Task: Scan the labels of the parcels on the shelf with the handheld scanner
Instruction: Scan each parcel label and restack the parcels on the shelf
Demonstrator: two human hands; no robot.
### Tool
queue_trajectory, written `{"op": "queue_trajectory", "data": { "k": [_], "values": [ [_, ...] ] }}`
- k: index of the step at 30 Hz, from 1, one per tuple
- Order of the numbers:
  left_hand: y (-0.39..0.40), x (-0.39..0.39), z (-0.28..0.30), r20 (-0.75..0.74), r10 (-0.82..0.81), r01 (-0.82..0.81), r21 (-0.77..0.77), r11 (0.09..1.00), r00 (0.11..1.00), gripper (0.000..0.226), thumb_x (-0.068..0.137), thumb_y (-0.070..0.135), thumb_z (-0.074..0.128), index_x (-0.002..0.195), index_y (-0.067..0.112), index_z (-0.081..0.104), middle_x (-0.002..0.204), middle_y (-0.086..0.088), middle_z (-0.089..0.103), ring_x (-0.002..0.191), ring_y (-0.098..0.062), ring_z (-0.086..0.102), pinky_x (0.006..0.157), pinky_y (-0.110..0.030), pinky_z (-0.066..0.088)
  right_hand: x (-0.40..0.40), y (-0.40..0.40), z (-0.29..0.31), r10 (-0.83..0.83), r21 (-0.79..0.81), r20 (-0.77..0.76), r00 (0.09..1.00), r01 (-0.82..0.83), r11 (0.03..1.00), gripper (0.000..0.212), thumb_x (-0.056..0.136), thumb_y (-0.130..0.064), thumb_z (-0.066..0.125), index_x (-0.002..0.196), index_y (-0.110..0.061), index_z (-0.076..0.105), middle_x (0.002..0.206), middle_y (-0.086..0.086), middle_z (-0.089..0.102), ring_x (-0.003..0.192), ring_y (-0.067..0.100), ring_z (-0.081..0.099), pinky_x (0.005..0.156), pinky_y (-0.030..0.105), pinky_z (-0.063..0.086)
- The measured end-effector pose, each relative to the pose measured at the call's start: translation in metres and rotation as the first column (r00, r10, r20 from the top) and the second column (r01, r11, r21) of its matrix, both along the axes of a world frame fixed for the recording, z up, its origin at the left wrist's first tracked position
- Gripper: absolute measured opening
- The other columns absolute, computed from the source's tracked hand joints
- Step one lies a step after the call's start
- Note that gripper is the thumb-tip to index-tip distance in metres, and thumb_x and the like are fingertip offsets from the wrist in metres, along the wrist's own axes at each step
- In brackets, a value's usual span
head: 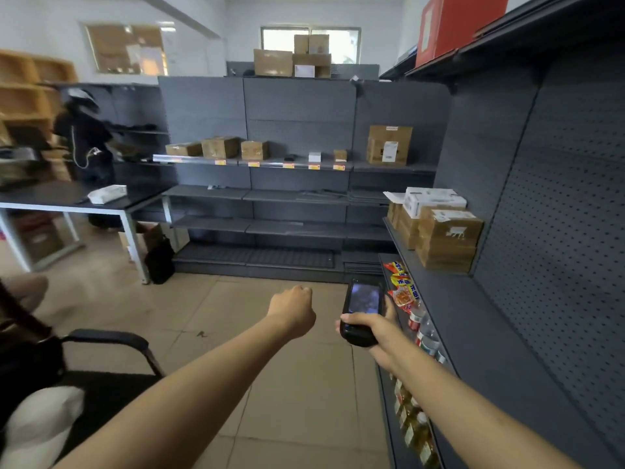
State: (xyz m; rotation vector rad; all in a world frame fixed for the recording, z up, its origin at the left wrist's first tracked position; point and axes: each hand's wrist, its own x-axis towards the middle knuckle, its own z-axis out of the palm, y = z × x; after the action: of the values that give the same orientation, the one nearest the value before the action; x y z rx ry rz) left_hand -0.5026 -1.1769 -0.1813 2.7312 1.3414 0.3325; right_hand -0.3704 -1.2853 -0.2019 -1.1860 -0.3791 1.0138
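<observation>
My right hand grips a black handheld scanner with its lit screen facing up, low beside the right-hand shelf. My left hand is curled into a fist and holds nothing, out over the floor. Cardboard parcels stand on the far grey shelf: three brown boxes at the left, small boxes in the middle and a tall labelled box at the right. A stack of labelled brown parcels with a white box on top sits on the right-hand shelf.
Snack packets and bottles line the lower right shelf. A black-topped table stands at the left, with a person behind it. A black chair is at the near left. A red box sits on the top right shelf.
</observation>
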Motion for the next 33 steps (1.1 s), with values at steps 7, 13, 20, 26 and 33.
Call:
{"op": "queue_trajectory", "data": {
  "k": [7,13,20,26,33],
  "values": [
    [0.1,0.017,-0.007,-0.018,0.031,-0.032,-0.009,0.999,0.999,0.027,0.092,0.018,0.049,0.117,0.012,0.056,0.114,-0.007,0.06,0.093,-0.024,0.062,0.079,-0.033,0.052,0.024,0.091,-0.011,0.05,-0.004,0.068,0.996,-0.049,0.999,0.077,0.065,0.014,0.077,0.124,-0.024,0.046,0.117,0.021,0.065,0.104,0.049,0.066,0.09,0.061,0.053],
    [0.194,0.041,-0.001,-0.043,0.026,-0.025,0.011,1.0,0.999,0.03,0.092,0.019,0.047,0.12,0.012,0.054,0.119,-0.009,0.059,0.104,-0.028,0.059,0.088,-0.037,0.047,0.043,0.176,0.002,0.025,-0.012,0.096,0.995,-0.024,1.0,0.06,0.069,0.015,0.073,0.11,-0.022,0.05,0.107,0.018,0.067,0.107,0.049,0.064,0.087,0.054,0.054],
    [0.271,0.082,0.01,-0.084,-0.048,0.051,0.037,0.998,0.995,0.029,0.091,0.014,0.043,0.118,0.01,0.052,0.119,-0.011,0.057,0.105,-0.03,0.057,0.089,-0.038,0.042,0.074,0.253,0.004,-0.049,0.036,0.061,0.997,0.047,0.998,0.071,0.061,0.016,0.076,0.109,-0.031,0.052,0.12,0.018,0.062,0.108,0.047,0.063,0.092,0.064,0.051],
    [0.324,0.133,-0.004,-0.1,-0.109,0.109,-0.006,0.994,0.989,0.036,0.09,0.016,0.045,0.126,0.012,0.049,0.126,-0.01,0.055,0.113,-0.03,0.055,0.097,-0.04,0.041,0.12,0.297,0.004,-0.085,-0.003,0.068,0.994,0.086,0.996,0.075,0.066,0.016,0.074,0.126,-0.022,0.048,0.122,0.02,0.063,0.107,0.043,0.064,0.086,0.054,0.056],
    [0.391,0.2,-0.006,-0.139,-0.106,0.109,0.008,0.994,0.985,0.032,0.091,0.017,0.046,0.122,0.011,0.051,0.123,-0.009,0.056,0.111,-0.028,0.055,0.097,-0.038,0.039,0.186,0.364,0.001,-0.013,0.035,0.001,1.0,0.013,0.999,0.07,0.07,0.018,0.07,0.126,-0.02,0.05,0.117,0.018,0.064,0.109,0.044,0.064,0.091,0.052,0.055]
  ]
}}
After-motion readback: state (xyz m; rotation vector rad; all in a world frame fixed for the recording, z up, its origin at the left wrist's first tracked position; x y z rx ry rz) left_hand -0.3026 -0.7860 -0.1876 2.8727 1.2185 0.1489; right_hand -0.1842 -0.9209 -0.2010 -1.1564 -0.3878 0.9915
